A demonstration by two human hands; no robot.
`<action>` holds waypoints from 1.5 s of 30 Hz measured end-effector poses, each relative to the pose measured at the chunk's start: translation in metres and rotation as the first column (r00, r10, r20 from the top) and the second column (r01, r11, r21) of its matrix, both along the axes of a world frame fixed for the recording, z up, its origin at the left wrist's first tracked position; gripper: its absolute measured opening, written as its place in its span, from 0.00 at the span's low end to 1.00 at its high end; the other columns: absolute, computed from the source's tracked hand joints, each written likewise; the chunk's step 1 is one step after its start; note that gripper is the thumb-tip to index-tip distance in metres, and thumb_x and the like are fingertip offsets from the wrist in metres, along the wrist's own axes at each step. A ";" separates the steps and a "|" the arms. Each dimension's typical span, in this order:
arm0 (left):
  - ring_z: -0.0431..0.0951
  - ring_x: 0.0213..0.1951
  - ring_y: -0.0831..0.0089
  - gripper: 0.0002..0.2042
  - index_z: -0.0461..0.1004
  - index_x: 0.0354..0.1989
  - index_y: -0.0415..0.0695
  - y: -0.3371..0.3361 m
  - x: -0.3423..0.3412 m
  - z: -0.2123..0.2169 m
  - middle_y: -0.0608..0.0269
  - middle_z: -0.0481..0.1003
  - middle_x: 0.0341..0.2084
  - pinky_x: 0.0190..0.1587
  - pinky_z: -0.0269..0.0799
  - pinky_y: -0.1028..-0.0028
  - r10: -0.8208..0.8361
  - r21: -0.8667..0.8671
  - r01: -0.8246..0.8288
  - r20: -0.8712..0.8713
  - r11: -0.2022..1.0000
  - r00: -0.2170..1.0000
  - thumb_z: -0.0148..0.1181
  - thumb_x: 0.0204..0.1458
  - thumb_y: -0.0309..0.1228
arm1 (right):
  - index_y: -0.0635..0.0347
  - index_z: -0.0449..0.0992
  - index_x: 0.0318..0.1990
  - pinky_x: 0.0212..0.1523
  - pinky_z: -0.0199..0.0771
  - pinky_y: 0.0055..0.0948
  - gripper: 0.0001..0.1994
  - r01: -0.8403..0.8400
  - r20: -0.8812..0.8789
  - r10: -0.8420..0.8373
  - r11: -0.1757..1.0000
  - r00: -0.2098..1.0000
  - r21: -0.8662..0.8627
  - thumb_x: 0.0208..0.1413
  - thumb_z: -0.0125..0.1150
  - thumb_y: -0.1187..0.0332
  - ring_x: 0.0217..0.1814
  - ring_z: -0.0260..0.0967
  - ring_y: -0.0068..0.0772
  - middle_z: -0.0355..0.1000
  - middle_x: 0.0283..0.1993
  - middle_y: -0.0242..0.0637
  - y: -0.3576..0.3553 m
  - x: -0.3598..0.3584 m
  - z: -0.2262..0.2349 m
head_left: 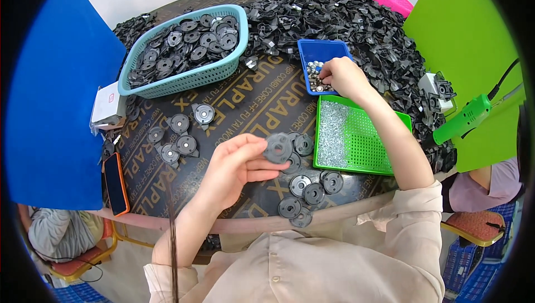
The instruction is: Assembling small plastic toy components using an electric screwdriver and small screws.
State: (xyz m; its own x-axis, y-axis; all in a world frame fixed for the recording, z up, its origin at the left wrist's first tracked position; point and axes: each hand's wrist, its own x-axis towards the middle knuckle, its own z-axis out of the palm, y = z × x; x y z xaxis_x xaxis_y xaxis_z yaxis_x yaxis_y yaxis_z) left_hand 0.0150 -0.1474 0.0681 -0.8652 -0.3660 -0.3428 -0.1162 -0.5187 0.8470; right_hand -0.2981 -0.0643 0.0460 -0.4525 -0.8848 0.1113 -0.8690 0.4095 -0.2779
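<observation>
Now left hand (pixel 237 166) pinches a grey round disc (pixel 277 147) at its rim, thumb + fingers closed on it, above more discs just right of the wrist. Right hand (pixel 343 76) reaches fwd, fingertips curled into the blue tray (pixel 312 51); can't tell what it's got. Disc looks light, stiff plastic, prob. non-slip: edge grip suits.

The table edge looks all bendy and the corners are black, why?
Head view: a fisheye lens curves the table edge and leaves black corners; the light is bright and even, with soft shadows; the left hand with its disc is sharp, and so is the right hand.
</observation>
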 end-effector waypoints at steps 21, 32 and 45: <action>0.81 0.41 0.64 0.15 0.70 0.39 0.42 0.004 -0.036 -0.025 0.57 0.78 0.39 0.40 0.79 0.72 0.025 0.164 -0.028 0.019 0.986 1.000 0.54 0.60 0.43 | 0.63 0.80 0.31 0.33 0.75 0.26 0.04 0.126 0.411 0.031 0.928 0.911 -0.350 0.45 0.67 0.77 0.29 0.74 0.23 0.77 0.27 0.36 0.028 0.079 0.058; 0.79 0.46 0.65 0.14 0.70 0.50 0.39 0.006 -0.030 -0.019 0.58 0.76 0.44 0.48 0.76 0.70 0.064 0.252 -0.023 -0.159 0.967 0.985 0.49 0.63 0.36 | 0.60 0.78 0.31 0.40 0.72 0.34 0.05 -0.255 -0.026 0.281 0.824 0.959 -0.506 0.43 0.64 0.76 0.41 0.69 0.39 0.73 0.46 0.36 0.050 0.150 0.036; 0.80 0.44 0.63 0.12 0.72 0.46 0.38 0.007 -0.029 -0.020 0.55 0.78 0.41 0.44 0.78 0.74 0.117 0.179 -0.104 -0.065 0.978 0.991 0.51 0.62 0.34 | 0.57 0.77 0.34 0.34 0.73 0.31 0.07 0.011 0.204 0.126 0.828 0.971 -0.561 0.48 0.68 0.69 0.38 0.73 0.31 0.74 0.39 0.32 0.055 0.115 0.052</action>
